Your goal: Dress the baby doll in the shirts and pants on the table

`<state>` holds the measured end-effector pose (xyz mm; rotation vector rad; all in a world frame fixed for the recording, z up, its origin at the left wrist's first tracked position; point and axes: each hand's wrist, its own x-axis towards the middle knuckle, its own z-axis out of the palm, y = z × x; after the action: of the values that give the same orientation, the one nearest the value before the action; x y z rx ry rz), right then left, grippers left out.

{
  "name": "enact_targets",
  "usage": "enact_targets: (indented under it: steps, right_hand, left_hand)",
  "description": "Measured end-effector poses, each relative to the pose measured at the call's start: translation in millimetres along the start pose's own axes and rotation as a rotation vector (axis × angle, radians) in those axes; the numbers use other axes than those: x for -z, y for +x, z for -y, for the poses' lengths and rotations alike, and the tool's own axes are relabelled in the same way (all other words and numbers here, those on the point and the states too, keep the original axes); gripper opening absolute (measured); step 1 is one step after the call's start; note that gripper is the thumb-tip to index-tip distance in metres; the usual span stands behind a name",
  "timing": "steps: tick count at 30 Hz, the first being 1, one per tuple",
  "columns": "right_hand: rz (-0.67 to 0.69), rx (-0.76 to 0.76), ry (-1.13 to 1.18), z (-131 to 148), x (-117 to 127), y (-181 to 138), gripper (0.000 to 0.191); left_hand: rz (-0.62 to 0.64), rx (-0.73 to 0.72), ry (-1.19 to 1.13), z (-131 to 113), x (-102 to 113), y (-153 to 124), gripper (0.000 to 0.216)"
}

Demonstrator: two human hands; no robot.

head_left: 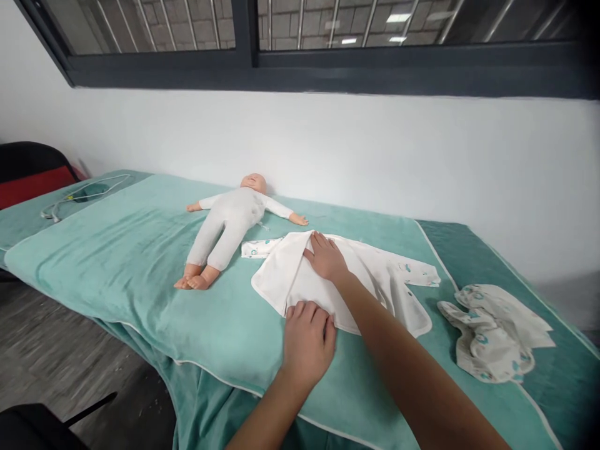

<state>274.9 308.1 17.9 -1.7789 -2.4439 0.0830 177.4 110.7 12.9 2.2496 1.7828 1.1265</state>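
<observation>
A white baby shirt (pixel 370 270) with small printed motifs on its sleeves lies spread open, inside up, on the green cover (pixel 244 337). My right hand (pixel 327 255) rests on its upper middle, fingers stretched out and thumb apart. At the bottom hem, my left hand (pixel 307 340) has its fingers curled over the edge of the cloth; the fingertips are partly hidden. A baby doll (pixel 234 219) in a white bodysuit lies on its back to the left, arms spread, near one sleeve of the shirt.
Folded printed baby clothes (pixel 497 334) lie at the right. A looped white cord (pixel 89 190) is at the far left, near a black and red chair (pixel 37 175). Behind the bed stands a white wall (pixel 375 156) under a dark-framed window (pixel 300 69).
</observation>
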Motion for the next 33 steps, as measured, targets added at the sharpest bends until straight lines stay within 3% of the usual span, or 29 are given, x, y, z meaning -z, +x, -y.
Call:
enact_targets:
  steps: [14,26,29,33]
  right_hand:
    - [-0.088,-0.217,-0.040,-19,3,-43,0.074]
    - [-0.082,-0.213,-0.107,-10,10,-103,0.069]
    - [-0.082,-0.195,-0.112,-5,12,-125,0.068]
    - [-0.043,-0.098,-0.029,-10,14,-149,0.069]
  left_hand:
    - [0.027,0.016,-0.037,2,3,-3,0.017]
    - [0.062,-0.013,-0.110,8,6,-6,0.018]
    - [0.109,-0.051,-0.123,13,18,-4,0.020]
    - [0.144,-0.260,-0.188,31,63,0,0.020]
